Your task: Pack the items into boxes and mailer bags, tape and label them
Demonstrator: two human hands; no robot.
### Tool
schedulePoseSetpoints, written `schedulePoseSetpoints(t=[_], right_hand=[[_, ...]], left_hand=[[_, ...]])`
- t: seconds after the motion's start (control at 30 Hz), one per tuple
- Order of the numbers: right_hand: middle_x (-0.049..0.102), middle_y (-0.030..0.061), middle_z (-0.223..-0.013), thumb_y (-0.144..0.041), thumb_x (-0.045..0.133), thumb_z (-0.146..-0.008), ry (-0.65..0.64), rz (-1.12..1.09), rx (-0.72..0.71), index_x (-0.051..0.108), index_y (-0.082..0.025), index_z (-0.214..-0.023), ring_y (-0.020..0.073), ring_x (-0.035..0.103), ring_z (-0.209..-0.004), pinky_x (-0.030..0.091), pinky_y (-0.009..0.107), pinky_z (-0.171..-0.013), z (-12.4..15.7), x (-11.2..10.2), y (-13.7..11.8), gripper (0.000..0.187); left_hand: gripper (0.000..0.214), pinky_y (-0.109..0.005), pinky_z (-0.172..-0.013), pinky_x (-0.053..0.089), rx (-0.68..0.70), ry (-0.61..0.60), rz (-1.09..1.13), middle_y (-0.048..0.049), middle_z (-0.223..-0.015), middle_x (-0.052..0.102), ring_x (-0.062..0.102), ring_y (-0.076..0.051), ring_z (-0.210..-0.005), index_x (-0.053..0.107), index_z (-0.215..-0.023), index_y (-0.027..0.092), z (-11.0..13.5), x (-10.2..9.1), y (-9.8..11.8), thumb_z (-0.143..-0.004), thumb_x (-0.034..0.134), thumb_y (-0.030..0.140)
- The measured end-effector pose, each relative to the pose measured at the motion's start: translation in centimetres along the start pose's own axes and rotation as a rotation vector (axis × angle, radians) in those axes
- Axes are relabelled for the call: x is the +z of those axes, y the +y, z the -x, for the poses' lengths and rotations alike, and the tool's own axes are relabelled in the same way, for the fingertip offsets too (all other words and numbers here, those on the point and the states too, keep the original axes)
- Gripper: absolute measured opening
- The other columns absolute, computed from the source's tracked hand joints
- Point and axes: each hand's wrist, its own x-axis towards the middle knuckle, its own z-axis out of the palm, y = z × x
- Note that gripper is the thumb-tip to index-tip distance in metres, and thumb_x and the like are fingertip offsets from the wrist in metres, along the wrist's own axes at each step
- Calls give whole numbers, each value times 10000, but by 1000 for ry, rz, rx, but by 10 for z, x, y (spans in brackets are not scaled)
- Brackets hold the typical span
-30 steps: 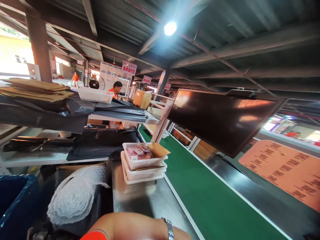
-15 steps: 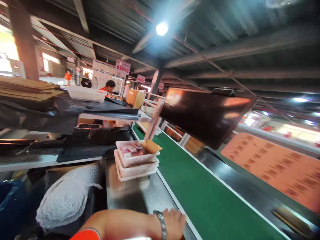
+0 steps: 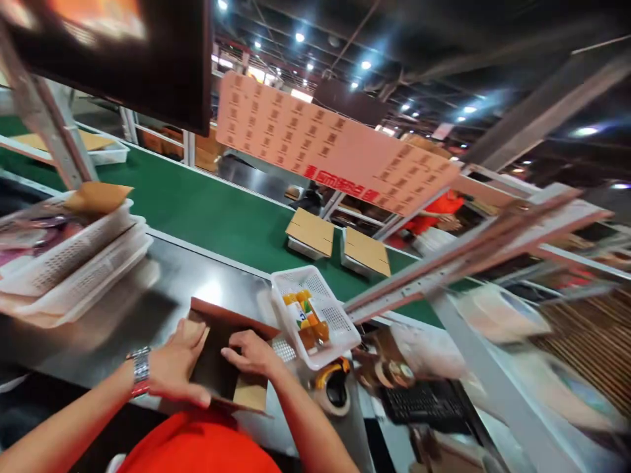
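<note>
An open brown cardboard box (image 3: pixel 224 368) lies on the steel worktop (image 3: pixel 162 295) right in front of me. My left hand (image 3: pixel 175 364), with a metal watch on the wrist, clasps the box's left side, thumb along its lower edge. My right hand (image 3: pixel 251 355) rests on the box's right side with fingers curled over a flap. Just right of the box sits a white plastic basket (image 3: pixel 315 315) holding orange and yellow packets (image 3: pixel 306 318).
A stack of white baskets (image 3: pixel 69 263) stands at the left. A green conveyor belt (image 3: pixel 207 210) runs behind, carrying two closed cartons (image 3: pixel 338 243). A tape dispenser (image 3: pixel 335 387) and a keyboard (image 3: pixel 419 401) lie to the right. A metal frame post (image 3: pixel 473 348) crosses there.
My view has swung right and down from the ceiling and screen to the worktop. Both hands have come into view on the cardboard box; before, only my left forearm showed.
</note>
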Motion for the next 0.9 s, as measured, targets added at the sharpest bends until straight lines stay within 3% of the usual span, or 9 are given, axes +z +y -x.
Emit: schedulePoseSetpoints(t=[0.07,0.17,0.27,0.37,0.47,0.57,0.67,0.8,0.9], right_hand=[[496,-57,-682,-478,594,-1041,-1,-107,-47,547,-228,-690,135,431,-664,380,304,-695,-4,-8,4,433],[681,5,-793,-577,554,-1069,-4,-397,-57,682,-190,-772,176,624,-787,505,318,-824,-4,-13,10,504],[761,81,-844,-624,453,-1117,29,-648,-79,705,-164,-778,228,721,-945,558,409,-1020,2,-16,7,624],[831,144,-998,-650,479,-1125,98,-623,-157,759,-156,-893,265,777,-1041,591,448,-1068,17,-28,-8,614],[835,180,-1303,-510,553,-1137,328,-201,-225,801,-195,-1223,292,772,-1263,596,497,-1162,32,-47,-23,410],[759,194,-1527,-404,524,-1153,486,318,-130,675,-212,-1565,324,699,-1452,555,582,-1272,39,-56,-17,479],[808,185,-1462,-376,479,-1175,459,536,-11,626,-196,-1643,329,786,-1336,644,542,-1180,43,-34,9,522],[705,132,-1637,-333,511,-1168,320,503,-117,631,-272,-1646,326,688,-1508,586,587,-1255,63,11,40,497],[696,134,-1648,-301,524,-1153,357,468,-153,708,-284,-1559,346,617,-1582,464,698,-1328,76,28,49,446]], left_hand=[[1274,-739,-1292,405,54,-3,-24,-265,-1767,521,373,-634,-1658,701,-1597,186,-2,-3,-6,-551,900,885],[788,-678,-1197,518,53,22,-150,-212,-1575,722,585,-595,-1491,918,-1148,206,-18,-15,-7,-659,891,823],[623,-593,-1015,602,-65,119,-235,-194,-1229,797,717,-501,-1193,858,-833,174,-37,-16,-10,-755,828,791],[778,-560,-1028,618,-159,370,-102,-193,-1245,729,712,-451,-1178,816,-1144,143,-48,3,-23,-718,845,793],[1240,-627,-1167,588,-168,573,109,-242,-1546,590,632,-495,-1400,538,-1607,125,-50,24,-35,-623,933,767],[1524,-745,-1273,484,-94,607,249,-254,-1661,506,526,-562,-1538,288,-1759,154,-52,32,-36,-550,1012,735],[1698,-798,-1313,406,-45,574,386,-352,-1763,353,407,-598,-1638,134,-1807,148,-56,29,-39,-509,1070,714],[1739,-724,-1327,425,-2,538,608,-345,-1839,273,511,-506,-1602,-29,-1840,216,-57,27,-50,-581,1063,713],[1211,-641,-1371,390,-72,376,649,-343,-1850,305,462,-449,-1664,121,-1836,114,-57,27,-57,-974,767,667]])
